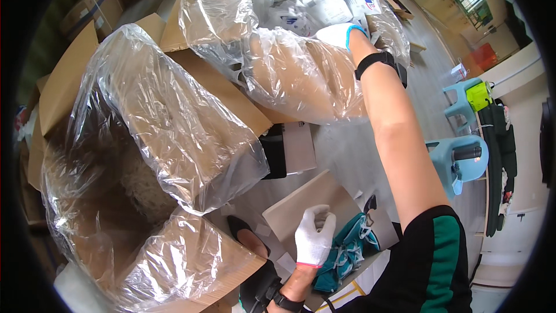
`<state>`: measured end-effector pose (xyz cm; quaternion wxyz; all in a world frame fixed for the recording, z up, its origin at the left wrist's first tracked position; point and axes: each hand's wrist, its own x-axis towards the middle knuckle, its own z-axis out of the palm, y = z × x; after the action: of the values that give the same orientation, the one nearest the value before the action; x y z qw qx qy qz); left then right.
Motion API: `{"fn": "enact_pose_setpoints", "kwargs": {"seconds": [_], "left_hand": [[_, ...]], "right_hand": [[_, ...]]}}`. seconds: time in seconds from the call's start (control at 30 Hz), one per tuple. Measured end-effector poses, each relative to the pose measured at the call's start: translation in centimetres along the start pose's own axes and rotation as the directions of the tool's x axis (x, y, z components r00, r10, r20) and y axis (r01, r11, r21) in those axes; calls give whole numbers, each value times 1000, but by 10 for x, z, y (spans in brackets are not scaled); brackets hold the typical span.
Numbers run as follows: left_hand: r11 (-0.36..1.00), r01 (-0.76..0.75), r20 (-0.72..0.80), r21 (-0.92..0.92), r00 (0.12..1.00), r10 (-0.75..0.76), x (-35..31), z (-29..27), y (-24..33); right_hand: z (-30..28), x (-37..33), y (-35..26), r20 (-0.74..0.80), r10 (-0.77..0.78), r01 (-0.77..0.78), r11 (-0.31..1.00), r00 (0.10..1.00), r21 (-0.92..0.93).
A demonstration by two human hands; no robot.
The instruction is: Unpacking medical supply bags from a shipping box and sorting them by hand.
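My right hand [337, 36], in a white glove with a blue cuff, reaches over the near edge of a carton lined with clear plastic [301, 75]. It is at a heap of white printed packets [327, 6]; its fingers are mostly hidden, so whether they grip anything does not show. My left hand [315, 236], in a white glove with a pink-red cuff, hovers low in the middle. Its fingers curl loosely toward the thumb, with nothing visible in them. Beside it, teal bundles with white strips [347, 252] lie in a small open carton [310, 200].
A big open carton [231, 266] with a clear plastic liner [168, 116] stands at left, pale shredded-looking material [147, 188] deep inside. Light-blue stools [466, 165] stand at right, a dark cylindrical object [467, 153] on one. More cartons [92, 8] are stacked at far left.
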<state>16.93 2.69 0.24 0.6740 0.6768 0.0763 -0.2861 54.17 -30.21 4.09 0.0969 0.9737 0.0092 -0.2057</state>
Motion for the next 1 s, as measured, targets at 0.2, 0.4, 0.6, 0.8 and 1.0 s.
{"fn": "enact_pose_setpoints", "kwargs": {"seconds": [0.2, 0.4, 0.6, 0.8, 1.0], "left_hand": [[997, -33, 93, -63, 995, 39, 0, 3, -6], [988, -15, 131, -156, 991, 35, 0, 7, -6], [706, -495, 114, 507, 850, 514, 46, -43, -71], [944, -294, -244, 147, 915, 323, -2, -22, -36], [855, -287, -101, 433, 927, 362, -65, 26, -57]], "right_hand": [[-32, -52, -24, -342, 319, -251, 941, 884, 228], [1, -125, -27, -832, 167, 252, 905, 529, 342], [8, -256, -62, -821, 84, 506, 751, 564, 424], [116, -450, -44, -373, 220, 216, 518, 902, 828], [265, -576, -107, -25, 379, -135, 391, 925, 911]]}}
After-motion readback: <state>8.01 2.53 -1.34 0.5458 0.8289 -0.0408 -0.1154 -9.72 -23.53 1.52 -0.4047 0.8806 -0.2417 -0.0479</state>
